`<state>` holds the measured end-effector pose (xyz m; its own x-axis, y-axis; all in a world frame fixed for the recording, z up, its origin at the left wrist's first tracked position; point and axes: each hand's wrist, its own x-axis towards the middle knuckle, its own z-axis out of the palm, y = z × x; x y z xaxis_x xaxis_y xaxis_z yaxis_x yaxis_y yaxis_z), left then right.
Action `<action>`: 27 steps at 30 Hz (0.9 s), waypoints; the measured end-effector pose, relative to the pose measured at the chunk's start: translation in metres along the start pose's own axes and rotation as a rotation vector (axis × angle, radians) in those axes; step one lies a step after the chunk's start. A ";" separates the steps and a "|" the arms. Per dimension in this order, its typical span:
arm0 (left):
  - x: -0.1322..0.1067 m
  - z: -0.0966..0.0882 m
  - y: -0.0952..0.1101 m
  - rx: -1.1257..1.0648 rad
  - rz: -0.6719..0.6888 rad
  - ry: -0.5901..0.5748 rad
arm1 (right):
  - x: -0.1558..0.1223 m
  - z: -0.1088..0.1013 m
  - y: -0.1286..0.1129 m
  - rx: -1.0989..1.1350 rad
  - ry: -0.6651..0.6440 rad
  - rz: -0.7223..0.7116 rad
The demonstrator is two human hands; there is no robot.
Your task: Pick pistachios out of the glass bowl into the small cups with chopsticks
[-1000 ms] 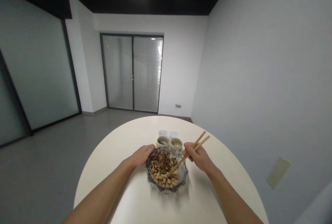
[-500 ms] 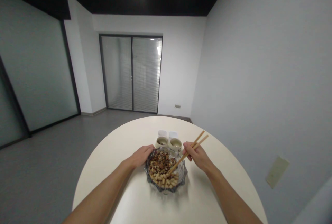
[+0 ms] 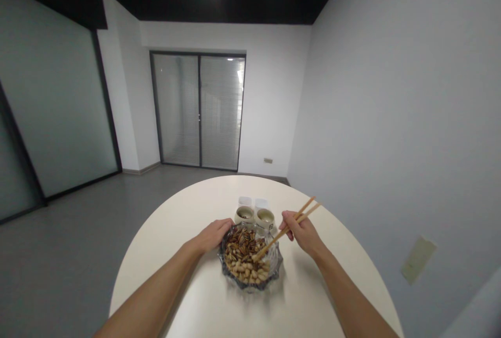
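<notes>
A scalloped clear glass bowl (image 3: 279, 265) sits on the table in front of me. It holds peanuts in their shells (image 3: 248, 273) on the near side and dark brown, elongated nuts or seeds (image 3: 243, 241) behind them. My left hand (image 3: 214, 234) is at the bowl's left rim, fingers closed against it. My right hand (image 3: 300, 231), to the right of the bowl, grips a pair of wooden chopsticks (image 3: 276, 239). Their tips reach down into the bowl where the peanuts meet the brown pieces. Whether a peanut is pinched between the tips is too small to tell.
Just behind the bowl stand two small beige cups, the left cup (image 3: 245, 214) with something dark inside and the right cup (image 3: 265, 217). Two small white pieces (image 3: 261, 203) lie beyond them. The round white table (image 3: 164, 244) stands near the right-hand wall.
My right hand has shifted slightly to the right with the chopsticks, and their tips have moved a little up and back among the nuts. My left hand and the bowl have stayed put.
</notes>
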<state>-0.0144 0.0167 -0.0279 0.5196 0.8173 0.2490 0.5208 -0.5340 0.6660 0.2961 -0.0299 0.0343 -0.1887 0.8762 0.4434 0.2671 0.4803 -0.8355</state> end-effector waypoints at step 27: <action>0.002 0.002 -0.006 -0.011 0.005 -0.002 | 0.009 -0.027 0.030 -0.117 0.563 -0.072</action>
<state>-0.0150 0.0210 -0.0334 0.5233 0.8144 0.2506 0.5108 -0.5353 0.6727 0.3276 -0.0066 0.0219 0.3127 0.7120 0.6286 0.3810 0.5122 -0.7697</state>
